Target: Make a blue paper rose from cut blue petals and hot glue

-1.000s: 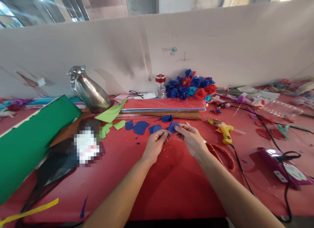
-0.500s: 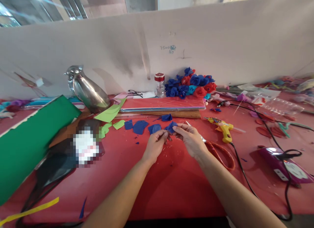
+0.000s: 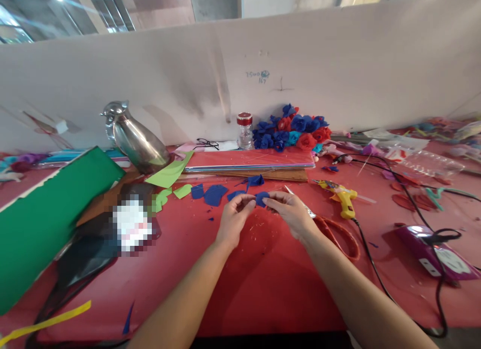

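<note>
Over the red table (image 3: 278, 294), hands (image 3: 233, 220) (image 3: 293, 215) pinch a blue petal (image 3: 261, 199) — the left higher than before.

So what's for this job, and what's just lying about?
Probably the job:
blue paper piece between left hand and right hand
flat blue paper cutouts
red-handled metal scissors
yellow plastic glue gun

Probably lying about:
shiny steel jug
clear red-lidded jar

The right hand (image 3: 293, 214) partly covers a blue piece (image 3: 260, 199), and the left edge crops the green panel (image 3: 60, 214).
</note>
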Available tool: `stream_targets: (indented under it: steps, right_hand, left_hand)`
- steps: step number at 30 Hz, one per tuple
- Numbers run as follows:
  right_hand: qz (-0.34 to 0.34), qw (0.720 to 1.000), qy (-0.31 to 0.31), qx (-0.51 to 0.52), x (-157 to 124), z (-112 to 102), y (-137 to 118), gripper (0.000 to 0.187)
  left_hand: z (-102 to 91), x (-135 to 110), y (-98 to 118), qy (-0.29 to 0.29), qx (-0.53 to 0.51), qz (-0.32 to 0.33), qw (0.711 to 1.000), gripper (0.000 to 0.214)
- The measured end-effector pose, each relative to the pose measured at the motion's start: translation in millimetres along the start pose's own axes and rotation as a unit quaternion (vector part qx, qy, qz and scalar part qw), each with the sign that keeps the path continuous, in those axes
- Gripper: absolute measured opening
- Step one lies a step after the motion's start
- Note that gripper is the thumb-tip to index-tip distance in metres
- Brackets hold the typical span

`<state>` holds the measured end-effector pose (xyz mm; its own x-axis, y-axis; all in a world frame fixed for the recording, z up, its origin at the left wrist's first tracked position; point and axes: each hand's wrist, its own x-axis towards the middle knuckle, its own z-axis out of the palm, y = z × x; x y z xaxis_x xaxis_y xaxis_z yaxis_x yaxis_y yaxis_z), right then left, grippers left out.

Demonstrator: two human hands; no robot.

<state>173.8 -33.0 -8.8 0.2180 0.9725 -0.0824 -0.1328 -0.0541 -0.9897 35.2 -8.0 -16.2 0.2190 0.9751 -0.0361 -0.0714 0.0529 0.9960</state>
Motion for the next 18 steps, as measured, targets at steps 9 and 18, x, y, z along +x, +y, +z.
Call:
stream_targets:
  steps: [9, 18]
  right_hand:
    - [-0.016, 0.996, -0.070, -0.053, 0.5, -0.2, 5.2, 0.026]
    - [-0.105, 0.967, -0.093, -0.212, 0.2, -5.2, 2.2, 0.030]
  left_hand:
    - [-0.9, 2.9, -1.6, -0.026, -0.052, -0.064, 0.996, 0.027]
    - [-5.3, 8.1, -7.7, -0.047, -0.032, -0.087, 0.995, 0.029]
